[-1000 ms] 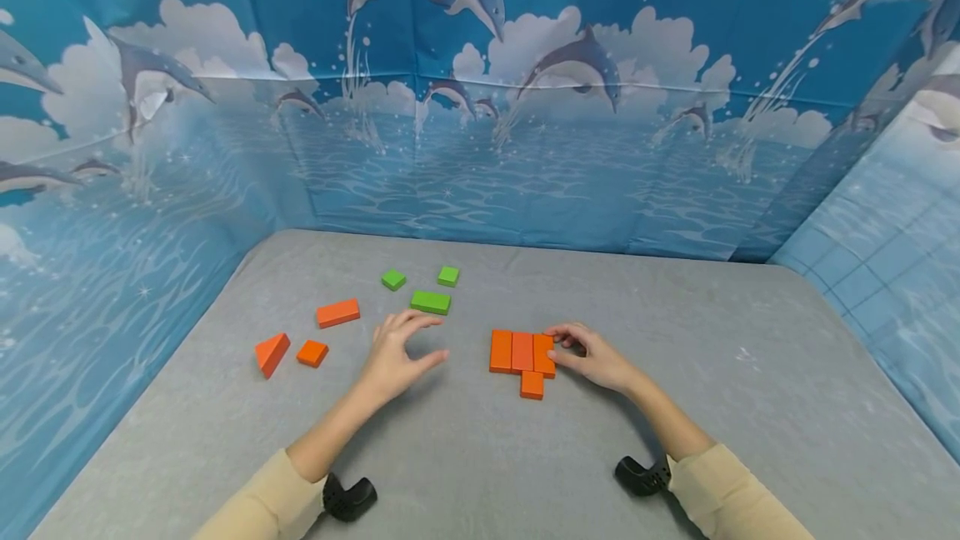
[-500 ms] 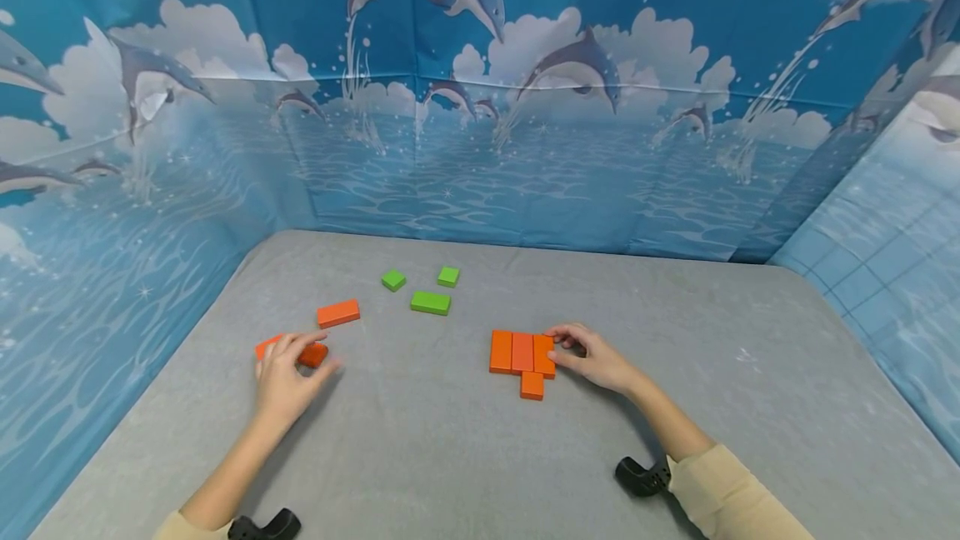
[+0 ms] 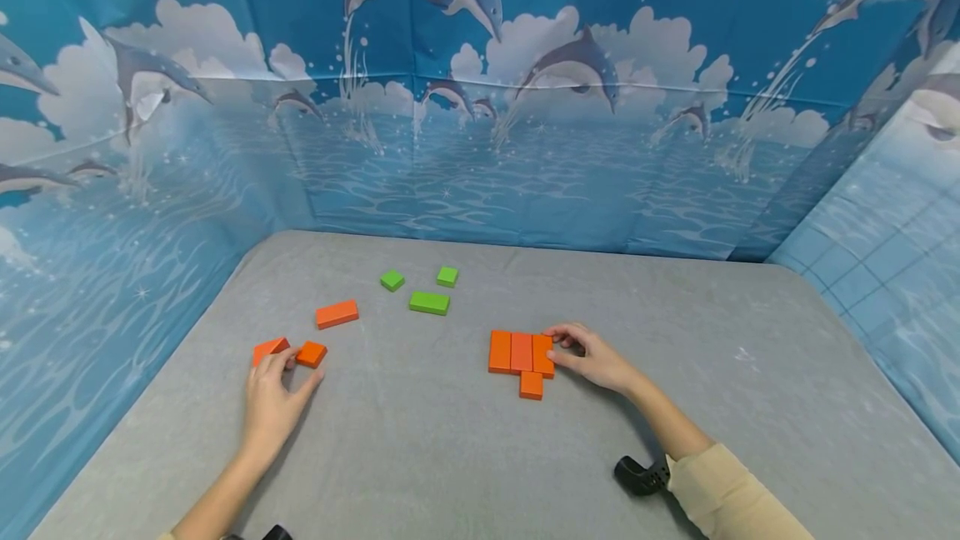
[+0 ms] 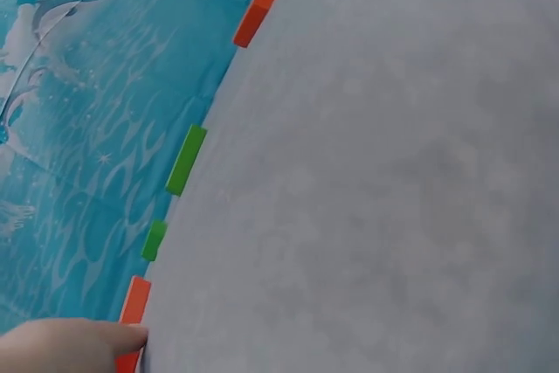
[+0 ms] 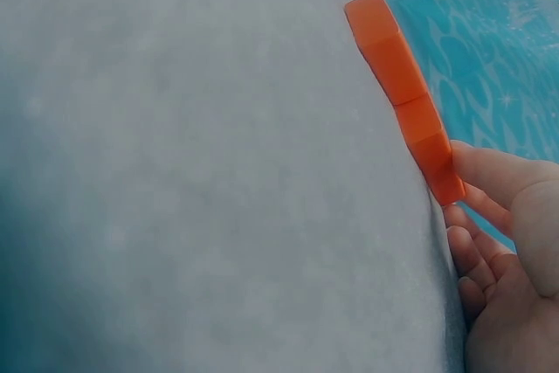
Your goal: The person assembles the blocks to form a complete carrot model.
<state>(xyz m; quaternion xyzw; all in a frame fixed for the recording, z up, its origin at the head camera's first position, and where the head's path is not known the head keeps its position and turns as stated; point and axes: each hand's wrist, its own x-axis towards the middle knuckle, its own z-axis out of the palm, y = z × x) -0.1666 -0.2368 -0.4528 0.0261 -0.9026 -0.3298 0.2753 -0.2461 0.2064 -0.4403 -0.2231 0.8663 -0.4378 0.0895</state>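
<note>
My left hand (image 3: 272, 407) is at the left of the table, thumb apart from the curved fingers. Its fingertips lie between an orange triangular block (image 3: 268, 348) and a small orange square block (image 3: 311, 354); the hand partly covers the triangle. Contact is unclear. In the left wrist view its thumb (image 4: 87, 342) crosses in front of an orange block (image 4: 134, 299). With thumb and fingertips, my right hand (image 3: 596, 359) holds the right-hand orange rectangular block (image 3: 543, 353) in a row of three. Against the row's near side lies another orange square block (image 3: 531, 385).
A loose orange rectangular block (image 3: 337, 314) lies beyond the left hand. Farther back are a green rectangular block (image 3: 429, 303) and two green squares, one left (image 3: 392, 280) and one right (image 3: 447, 276). A dolphin-print curtain (image 3: 480, 157) surrounds the grey tabletop (image 3: 712, 315).
My left hand has moved left and nearer the person, from beside the green blocks to the orange triangle and square. My right hand has stayed at the row of blocks.
</note>
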